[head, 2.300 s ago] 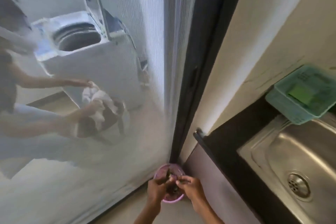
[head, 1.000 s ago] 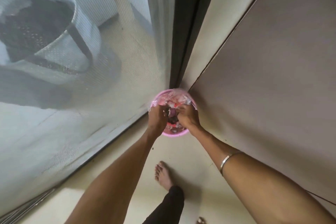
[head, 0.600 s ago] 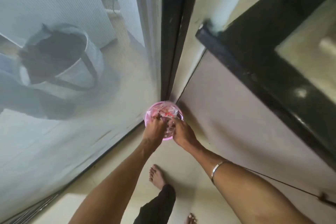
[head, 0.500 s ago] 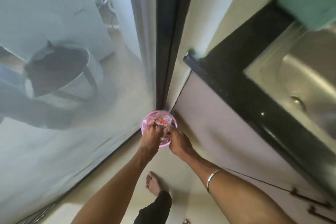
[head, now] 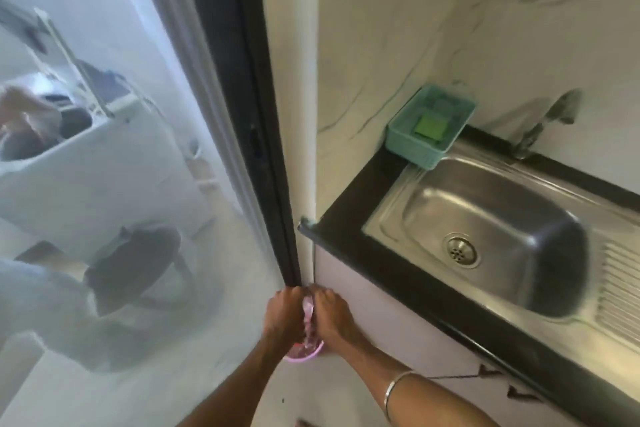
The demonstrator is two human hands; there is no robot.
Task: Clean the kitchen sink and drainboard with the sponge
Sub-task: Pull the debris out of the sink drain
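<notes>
A green sponge lies in a teal basket at the back left corner of the steel sink. The ribbed drainboard runs off the right edge. Both hands are low, left of the counter, over a small pink bin on the floor. My left hand and my right hand are pressed close together, gripping a crumpled pinkish plastic bag that rises out of the bin. Neither hand is near the sponge or sink.
A black countertop frames the sink, with a faucet at the back wall. A dark door frame and a glass panel stand on the left. Another person works at a washing machine behind the glass.
The view has lifted from the floor, so the sink, basket and faucet now show. My hands have drawn together over the bin, bunching the bag between them.
</notes>
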